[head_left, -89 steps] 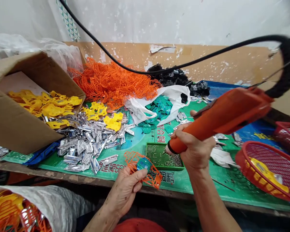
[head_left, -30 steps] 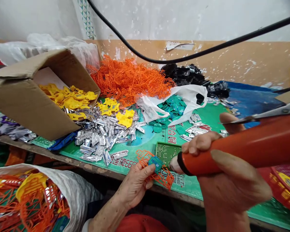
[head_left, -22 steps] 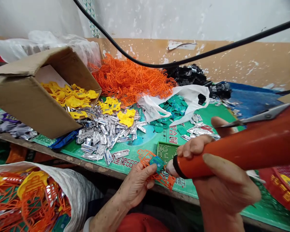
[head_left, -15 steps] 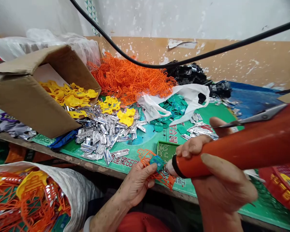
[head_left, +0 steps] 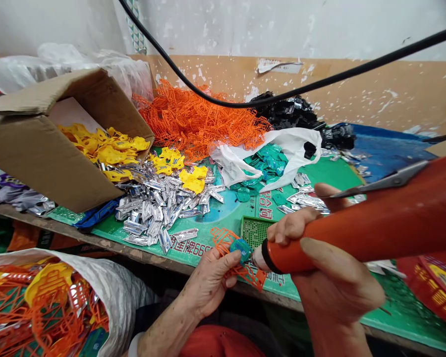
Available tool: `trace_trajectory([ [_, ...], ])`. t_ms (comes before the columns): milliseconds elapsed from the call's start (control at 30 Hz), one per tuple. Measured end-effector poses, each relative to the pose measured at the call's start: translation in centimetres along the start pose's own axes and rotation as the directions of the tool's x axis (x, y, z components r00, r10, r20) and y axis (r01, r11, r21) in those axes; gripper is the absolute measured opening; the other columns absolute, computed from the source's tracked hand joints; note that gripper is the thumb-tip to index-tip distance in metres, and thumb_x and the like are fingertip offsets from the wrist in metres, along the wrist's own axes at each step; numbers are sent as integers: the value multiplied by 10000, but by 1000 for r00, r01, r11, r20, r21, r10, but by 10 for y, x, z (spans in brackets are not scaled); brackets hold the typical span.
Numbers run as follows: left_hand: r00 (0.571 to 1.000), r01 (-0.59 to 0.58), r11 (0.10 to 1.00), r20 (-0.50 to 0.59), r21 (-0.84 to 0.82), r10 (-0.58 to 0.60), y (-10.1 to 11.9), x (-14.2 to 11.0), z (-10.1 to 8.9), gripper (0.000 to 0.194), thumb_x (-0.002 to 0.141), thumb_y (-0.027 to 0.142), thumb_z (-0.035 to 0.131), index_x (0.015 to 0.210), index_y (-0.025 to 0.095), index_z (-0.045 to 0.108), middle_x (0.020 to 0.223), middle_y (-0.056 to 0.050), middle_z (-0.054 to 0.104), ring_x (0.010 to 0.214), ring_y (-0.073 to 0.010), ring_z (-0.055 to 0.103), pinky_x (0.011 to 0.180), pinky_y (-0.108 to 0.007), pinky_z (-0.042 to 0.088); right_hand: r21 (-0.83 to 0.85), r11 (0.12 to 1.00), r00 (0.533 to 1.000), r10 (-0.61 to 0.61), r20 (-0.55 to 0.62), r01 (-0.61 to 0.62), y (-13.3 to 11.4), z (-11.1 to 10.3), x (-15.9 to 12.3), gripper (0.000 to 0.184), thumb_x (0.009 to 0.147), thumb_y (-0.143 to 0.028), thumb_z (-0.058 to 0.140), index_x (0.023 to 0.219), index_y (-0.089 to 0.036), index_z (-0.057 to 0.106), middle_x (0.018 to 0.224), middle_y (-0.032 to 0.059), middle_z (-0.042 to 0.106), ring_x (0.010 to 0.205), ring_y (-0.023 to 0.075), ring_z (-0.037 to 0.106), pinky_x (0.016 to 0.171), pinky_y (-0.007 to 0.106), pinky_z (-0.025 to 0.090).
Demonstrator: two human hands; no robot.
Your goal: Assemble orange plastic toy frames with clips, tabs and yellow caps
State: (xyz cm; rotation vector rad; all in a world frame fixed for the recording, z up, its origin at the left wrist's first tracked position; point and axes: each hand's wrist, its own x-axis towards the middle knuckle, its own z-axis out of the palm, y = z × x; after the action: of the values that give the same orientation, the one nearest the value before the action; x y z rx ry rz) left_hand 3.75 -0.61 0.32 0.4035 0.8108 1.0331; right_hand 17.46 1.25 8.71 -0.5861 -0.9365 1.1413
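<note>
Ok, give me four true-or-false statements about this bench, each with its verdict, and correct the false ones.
1. The right hand grips an orange-handled tool. True.
2. The left hand is empty. False: the left hand holds an orange plastic lattice piece with a teal part.
3. Yellow plastic pieces lie in the cardboard box. True.
4. The green perforated tray sits inside the red basket. False: the green perforated tray lies on the green printed mat.

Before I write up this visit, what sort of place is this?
Probably a small workshop doing handwork on plastic parts: it shows a heap of orange plastic lattice pieces, a cardboard box of yellow plastic parts, and a corded orange hand tool.
</note>
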Motion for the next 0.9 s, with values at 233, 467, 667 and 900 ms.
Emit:
trace_trajectory([
  [233,999,4,1000,-32,-14,-4,0,-3,1,335,612,331,879,774,115,681,674,20,521,529,-29,383,393,-136,187,-65,998,999,-28,-30,26,4,1,-6,439,697,-157,723,1097,-281,593,676,-47,602,599,140,569,630,339,516],
  [467,1000,-4,1000,-31,-6,4,0,-1,-1,344,618,337,876,810,116,696,667,27,518,513,-23,359,390,-137,174,-81,996,999,-44,-27,41,7,3,-8,506,701,-160,699,1166,-288,546,682,-49,611,607,149,581,621,342,524],
  [667,999,-36,998,-18,59,37,1,-6,2,341,620,354,873,805,122,705,678,14,547,527,-40,411,423,-149,272,-49,998,997,-47,-65,44,-1,-1,-1,574,664,-181,710,1200,-260,521,674,-40,609,566,151,571,566,338,508],
  [900,996,-70,982,-37,174,78,19,-13,1,370,570,332,890,849,153,725,681,19,609,472,-33,402,398,-154,309,-308,939,947,-230,-226,154,-9,-37,54,467,642,-253,740,1070,-198,561,638,-60,590,510,130,546,515,300,472],
])
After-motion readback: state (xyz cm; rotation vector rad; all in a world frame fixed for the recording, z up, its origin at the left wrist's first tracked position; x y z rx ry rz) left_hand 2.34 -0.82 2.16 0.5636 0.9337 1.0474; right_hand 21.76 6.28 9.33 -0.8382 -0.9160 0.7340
